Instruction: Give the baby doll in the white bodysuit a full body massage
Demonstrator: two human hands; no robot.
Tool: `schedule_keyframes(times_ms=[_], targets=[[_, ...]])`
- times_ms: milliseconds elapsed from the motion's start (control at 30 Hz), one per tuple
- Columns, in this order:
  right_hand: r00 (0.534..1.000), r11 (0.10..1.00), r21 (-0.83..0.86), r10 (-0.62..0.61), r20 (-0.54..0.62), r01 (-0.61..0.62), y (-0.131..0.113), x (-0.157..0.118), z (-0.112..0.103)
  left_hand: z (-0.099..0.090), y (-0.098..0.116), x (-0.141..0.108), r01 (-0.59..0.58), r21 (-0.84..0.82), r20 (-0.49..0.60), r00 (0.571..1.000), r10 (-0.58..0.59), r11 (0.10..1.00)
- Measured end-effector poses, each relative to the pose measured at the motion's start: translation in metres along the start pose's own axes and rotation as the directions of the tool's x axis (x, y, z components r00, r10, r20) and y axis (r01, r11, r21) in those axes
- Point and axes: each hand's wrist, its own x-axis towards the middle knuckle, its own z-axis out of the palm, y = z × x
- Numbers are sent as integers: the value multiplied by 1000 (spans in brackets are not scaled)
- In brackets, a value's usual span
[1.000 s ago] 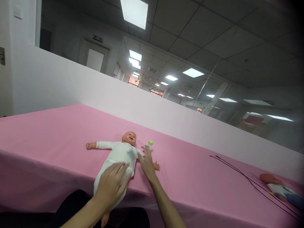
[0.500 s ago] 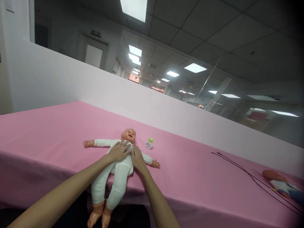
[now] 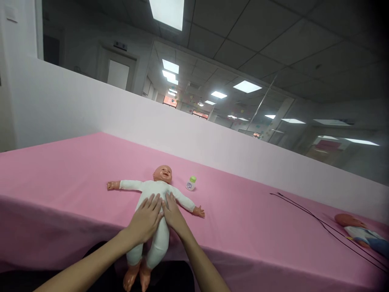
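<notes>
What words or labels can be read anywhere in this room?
Small bottle with a green cap: its label has blue print, too small to read.
Dark sign above the far door: too small and dim to read.
Pink sign far off to the right: too blurred to read.
No other words, brands or numbers can be made out.

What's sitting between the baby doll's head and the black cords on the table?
In the head view, a small bottle with a green cap stands on the pink tablecloth, close beside the baby doll's head and far from the black cords.
</notes>
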Motion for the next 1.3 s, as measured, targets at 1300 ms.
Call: schedule_keyframes(times_ms=[1300], targets=[[996,994,78,-80,50,76,-20,-26,-12,-14,-18,-1,76,-137,258,965,-39,988]])
